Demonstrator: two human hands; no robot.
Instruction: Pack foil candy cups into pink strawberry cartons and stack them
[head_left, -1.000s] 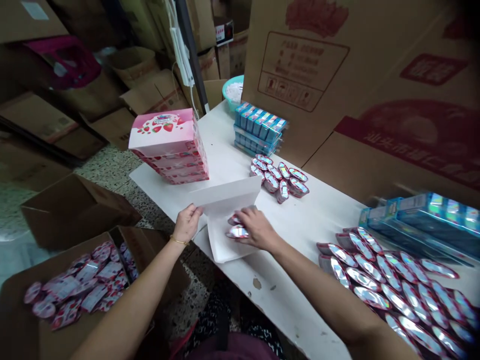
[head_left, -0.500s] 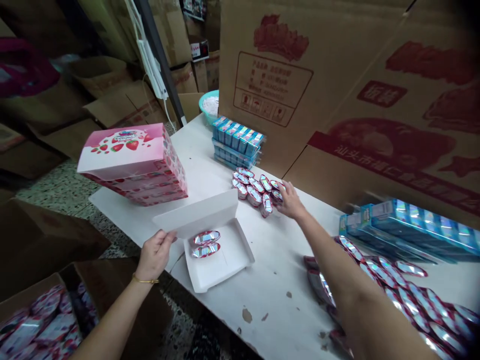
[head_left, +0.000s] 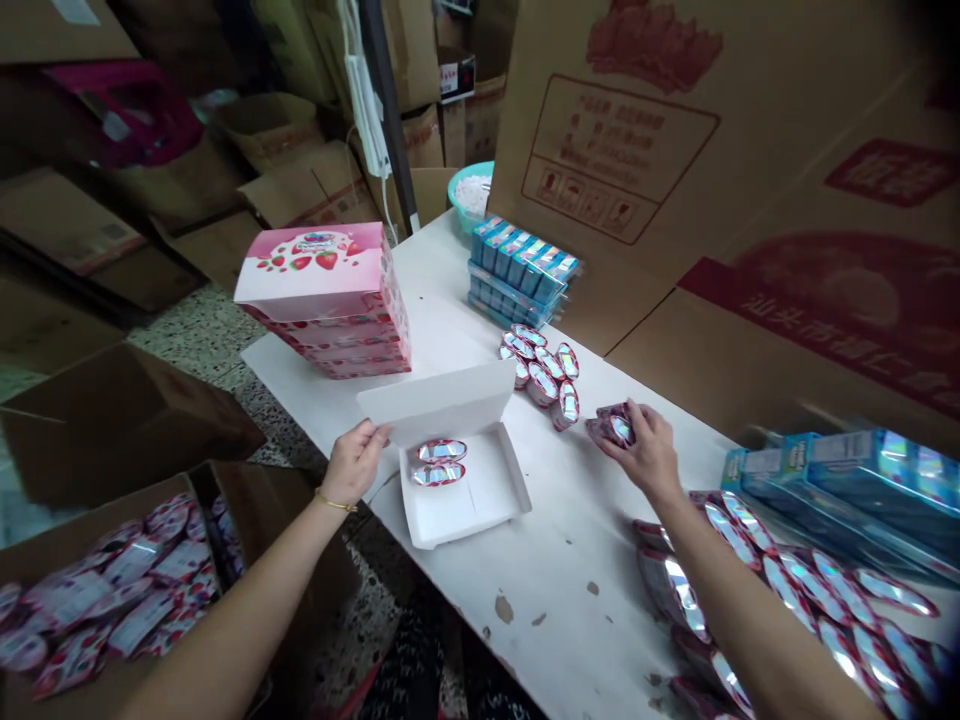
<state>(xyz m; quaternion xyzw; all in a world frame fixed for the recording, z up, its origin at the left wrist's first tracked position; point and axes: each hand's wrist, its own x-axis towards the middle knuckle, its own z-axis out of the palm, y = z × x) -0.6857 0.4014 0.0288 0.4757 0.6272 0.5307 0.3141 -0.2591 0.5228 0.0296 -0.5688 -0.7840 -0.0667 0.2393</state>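
Note:
My left hand [head_left: 358, 462] pinches the left corner of the raised lid of a white carton [head_left: 465, 512]. Two oval pink-and-silver packs [head_left: 439, 474] lie side by side against the carton's back left. Over the table, my right hand [head_left: 646, 448] grips oval packs [head_left: 616, 428] of the same kind; it looks like two, partly hidden by the fingers. A loose cluster of several more packs [head_left: 541, 384] stands just beyond the carton. Many others [head_left: 806, 590] are lined up at the right, partly behind my right forearm.
Pink strawberry-print boxes [head_left: 322, 300] are stacked at the table's left. Blue packs in clear trays stand at the back [head_left: 521, 265] and right [head_left: 847, 480]. A big cardboard box [head_left: 645, 270] walls off the far side. Below left, an open carton [head_left: 202, 500] holds many pink packs.
My right hand has drawn back from the cluster toward me with oval packs in its grip, leaving fewer there. My left hand stays on the lid. The view has shifted left.

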